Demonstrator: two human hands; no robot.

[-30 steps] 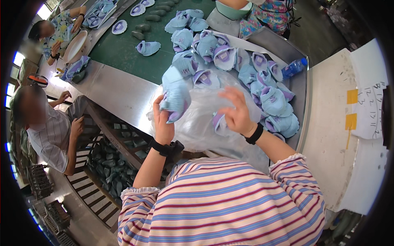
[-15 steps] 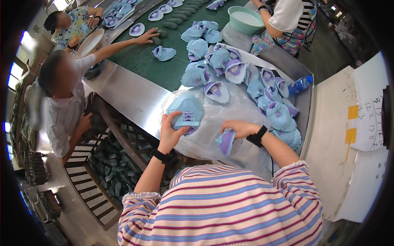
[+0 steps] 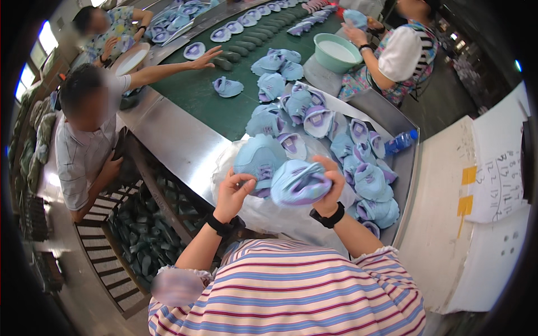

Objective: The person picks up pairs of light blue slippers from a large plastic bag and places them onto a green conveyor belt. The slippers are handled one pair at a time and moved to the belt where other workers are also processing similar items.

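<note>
My left hand [image 3: 234,193] grips a light blue shoe upper [image 3: 259,161] by its lower edge. My right hand [image 3: 329,187] is closed around a second light blue and purple shoe upper [image 3: 297,183], held just to the right of the first. Both pieces are raised above a clear plastic bag [image 3: 269,213] that lies on the metal table edge [image 3: 179,145]. Behind my hands a heap of similar blue shoe uppers [image 3: 342,140] covers the table.
A green conveyor belt [image 3: 207,95] carries more uppers. A person at the left reaches a hand [image 3: 203,57] onto it. Another person at the back right sits by a green basin [image 3: 337,51]. A plastic bottle [image 3: 400,142] lies at the right. A white board [image 3: 493,185] stands at the far right.
My right hand has lifted an upper from the bag and brought it up beside the one in my left hand. The person at left keeps an arm stretched over the belt.
</note>
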